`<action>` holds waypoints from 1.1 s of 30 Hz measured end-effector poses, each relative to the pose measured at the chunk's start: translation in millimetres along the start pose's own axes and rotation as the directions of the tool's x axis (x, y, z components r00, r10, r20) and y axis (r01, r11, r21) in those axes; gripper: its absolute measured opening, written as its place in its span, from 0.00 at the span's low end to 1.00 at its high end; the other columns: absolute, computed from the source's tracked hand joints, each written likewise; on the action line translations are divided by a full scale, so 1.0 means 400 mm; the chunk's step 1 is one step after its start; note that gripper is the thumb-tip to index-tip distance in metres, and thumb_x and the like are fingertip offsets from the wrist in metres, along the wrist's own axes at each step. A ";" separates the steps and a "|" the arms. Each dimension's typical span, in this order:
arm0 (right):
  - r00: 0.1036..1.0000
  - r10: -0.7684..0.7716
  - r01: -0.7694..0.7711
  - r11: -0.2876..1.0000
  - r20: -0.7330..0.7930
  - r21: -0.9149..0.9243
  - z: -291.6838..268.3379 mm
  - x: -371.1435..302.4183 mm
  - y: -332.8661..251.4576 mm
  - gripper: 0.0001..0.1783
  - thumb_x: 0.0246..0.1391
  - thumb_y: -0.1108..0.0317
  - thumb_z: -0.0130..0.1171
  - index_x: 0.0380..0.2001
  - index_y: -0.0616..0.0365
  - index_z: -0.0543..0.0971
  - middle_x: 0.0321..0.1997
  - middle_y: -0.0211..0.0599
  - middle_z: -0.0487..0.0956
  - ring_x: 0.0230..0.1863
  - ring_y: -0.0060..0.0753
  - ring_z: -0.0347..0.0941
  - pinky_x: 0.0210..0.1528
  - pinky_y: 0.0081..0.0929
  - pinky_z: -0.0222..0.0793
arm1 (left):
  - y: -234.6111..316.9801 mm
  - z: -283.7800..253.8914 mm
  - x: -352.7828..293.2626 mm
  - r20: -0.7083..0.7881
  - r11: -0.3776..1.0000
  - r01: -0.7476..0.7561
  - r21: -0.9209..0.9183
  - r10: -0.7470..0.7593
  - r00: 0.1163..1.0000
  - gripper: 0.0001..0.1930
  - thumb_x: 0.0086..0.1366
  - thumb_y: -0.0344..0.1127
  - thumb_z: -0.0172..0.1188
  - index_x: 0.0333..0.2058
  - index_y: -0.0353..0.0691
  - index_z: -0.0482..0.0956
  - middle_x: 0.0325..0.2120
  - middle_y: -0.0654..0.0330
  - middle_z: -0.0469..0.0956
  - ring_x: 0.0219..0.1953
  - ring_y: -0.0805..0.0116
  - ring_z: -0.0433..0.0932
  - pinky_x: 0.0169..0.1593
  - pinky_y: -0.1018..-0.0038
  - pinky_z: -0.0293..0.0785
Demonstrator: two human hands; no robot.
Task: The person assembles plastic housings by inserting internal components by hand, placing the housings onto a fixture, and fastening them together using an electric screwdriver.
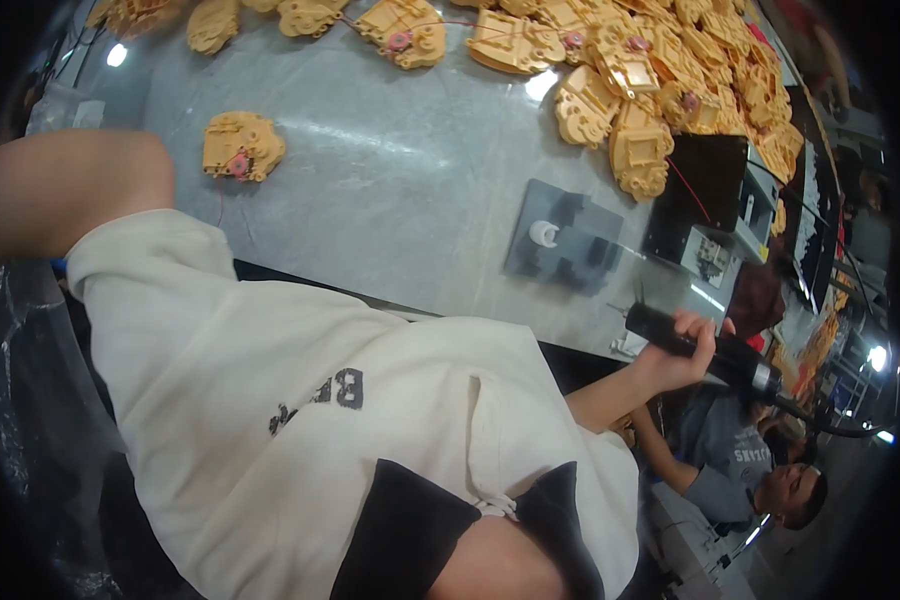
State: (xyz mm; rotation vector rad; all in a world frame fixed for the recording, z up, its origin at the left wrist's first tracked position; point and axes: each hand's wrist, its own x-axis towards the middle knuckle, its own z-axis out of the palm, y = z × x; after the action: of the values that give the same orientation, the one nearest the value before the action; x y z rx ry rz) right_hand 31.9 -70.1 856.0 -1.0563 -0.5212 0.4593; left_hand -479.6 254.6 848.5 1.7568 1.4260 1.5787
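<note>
My right hand (pixel 682 352) is wrapped around a black electric screwdriver (pixel 735 362). Its thin bit points up toward the bench, and a cable runs from its other end. Near the bit lies a grey fixture plate (pixel 580 250) bearing a small white curved part (pixel 543 234). My left arm (pixel 75 185) reaches out past the left edge of the head view, so the left hand is hidden. A single yellow-orange plastic housing (pixel 255 140) rests on the bench near that arm; a round pinkish-red part (pixel 238 165) and a thin red wire show on it.
Many similar housings (pixel 640 150) are heaped at the far right of the grey bench (pixel 370 200), with several more along its far edge. A black box-shaped device (pixel 705 195) stands right of the fixture. A co-worker in a grey shirt (pixel 725 450) is at lower right.
</note>
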 end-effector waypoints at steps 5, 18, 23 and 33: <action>0.998 0.051 -0.052 0.998 -0.042 -0.019 0.008 -0.011 0.018 0.15 0.52 0.73 0.47 0.45 0.55 0.64 0.19 0.27 0.61 0.23 0.23 0.60 0.35 0.27 0.57 | -0.008 0.010 0.012 0.081 0.964 0.065 0.257 -0.089 0.993 0.40 0.50 0.41 0.66 0.59 0.39 0.55 0.46 0.50 0.72 0.48 0.60 0.71 0.53 0.69 0.66; 0.990 0.033 -0.034 0.999 -0.136 -0.006 0.000 -0.007 0.056 0.21 0.46 0.77 0.49 0.46 0.57 0.63 0.23 0.32 0.67 0.21 0.26 0.63 0.32 0.31 0.62 | 0.112 0.147 -0.438 0.091 0.945 0.131 0.299 -0.165 0.982 0.27 0.50 0.38 0.63 0.49 0.39 0.68 0.49 0.48 0.67 0.50 0.51 0.68 0.53 0.63 0.66; 0.988 0.016 -0.002 0.996 -0.156 0.089 0.034 0.013 0.058 0.21 0.44 0.78 0.50 0.45 0.60 0.64 0.19 0.32 0.66 0.19 0.26 0.62 0.30 0.31 0.63 | 0.346 0.280 -0.400 0.521 0.288 0.660 -0.694 -0.431 0.736 0.27 0.55 0.37 0.55 0.53 0.36 0.63 0.56 0.44 0.61 0.58 0.49 0.61 0.56 0.60 0.64; 0.964 0.065 -0.053 0.997 -0.259 0.051 0.015 0.014 0.082 0.19 0.44 0.77 0.52 0.43 0.59 0.65 0.19 0.32 0.67 0.19 0.26 0.64 0.30 0.30 0.63 | 0.447 0.591 -0.604 0.775 0.979 0.071 -0.190 0.106 0.623 0.15 0.57 0.34 0.53 0.44 0.41 0.73 0.43 0.54 0.71 0.46 0.60 0.70 0.51 0.71 0.66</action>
State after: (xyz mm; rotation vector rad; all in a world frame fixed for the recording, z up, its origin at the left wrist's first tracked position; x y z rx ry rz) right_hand 29.0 -48.8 829.6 -1.0729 -0.2458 0.3753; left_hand -157.3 54.7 799.9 1.9523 0.7632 0.7042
